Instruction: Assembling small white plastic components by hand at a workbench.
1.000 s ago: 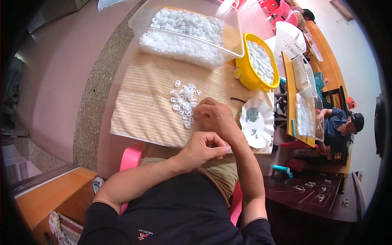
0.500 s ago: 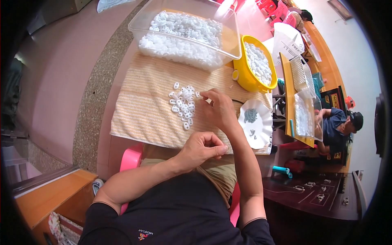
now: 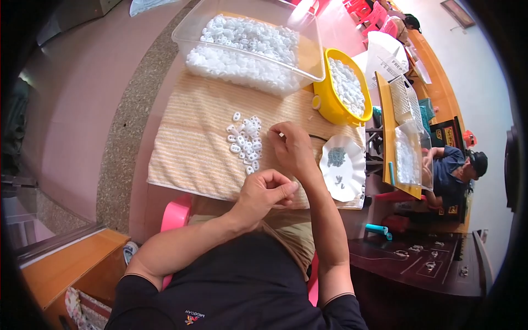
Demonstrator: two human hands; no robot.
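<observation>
Since half a second ago, the left hand [image 3: 257, 197] has crept up toward the loose pile of white two-holed pieces [image 3: 246, 137], while the right hand [image 3: 296, 148] has drawn just off it. Left thumb and forefinger are pressed together; whether they pinch anything, I cannot tell. Right fingers are curled, their contents hidden, with the pile just left of them on the striped towel [image 3: 190, 140]. Beyond the fingers, a clear tub [image 3: 311, 55] and yellow basin [image 3: 325, 99] hold more white pieces; right of them, a fluted white plate [image 3: 356, 165] carries small grey-green bits [image 3: 336, 157].
</observation>
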